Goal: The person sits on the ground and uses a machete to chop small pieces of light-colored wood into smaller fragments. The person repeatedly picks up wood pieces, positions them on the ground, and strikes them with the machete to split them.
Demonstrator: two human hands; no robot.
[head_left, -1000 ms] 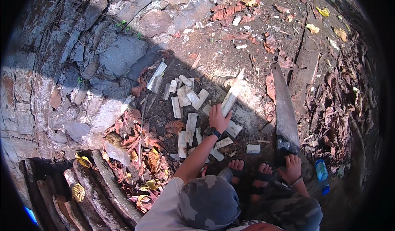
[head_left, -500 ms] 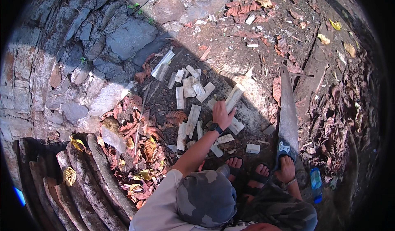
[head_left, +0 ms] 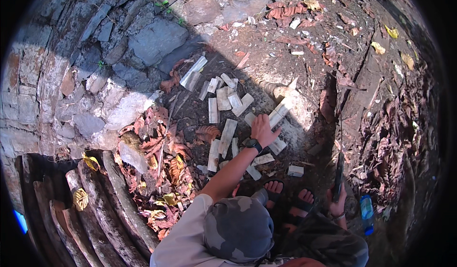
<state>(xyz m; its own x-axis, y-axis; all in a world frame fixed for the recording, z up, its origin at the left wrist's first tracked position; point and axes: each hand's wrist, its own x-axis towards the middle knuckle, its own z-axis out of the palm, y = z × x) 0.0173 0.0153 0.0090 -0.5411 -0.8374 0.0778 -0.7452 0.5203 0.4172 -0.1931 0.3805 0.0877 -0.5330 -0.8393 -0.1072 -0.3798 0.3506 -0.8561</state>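
My left hand (head_left: 264,130), with a dark watch at the wrist, is beside the lower end of a long pale wood block (head_left: 282,112). Its thumb is spread away from the fingers, and the fingertips are partly hidden. The block slants up to the right over bare ground. At the right, my right hand (head_left: 337,201) grips the dark handle of a hand saw (head_left: 339,164). The saw blade points away from me and appears nearly edge-on. Several cut wood blocks (head_left: 228,136) lie scattered around my left hand, some overlapping.
A stone wall (head_left: 157,38) rises at the far left. Logs (head_left: 107,210) lie side by side at the lower left, near dry leaves (head_left: 176,169). A blue bottle (head_left: 366,214) is by my right hand. My sandalled feet (head_left: 273,189) are close to the blocks.
My left hand's grip on the long block has loosened, and its thumb has spread. The saw has turned in my right hand from showing its flat blade to nearly edge-on. The view has shifted slightly.
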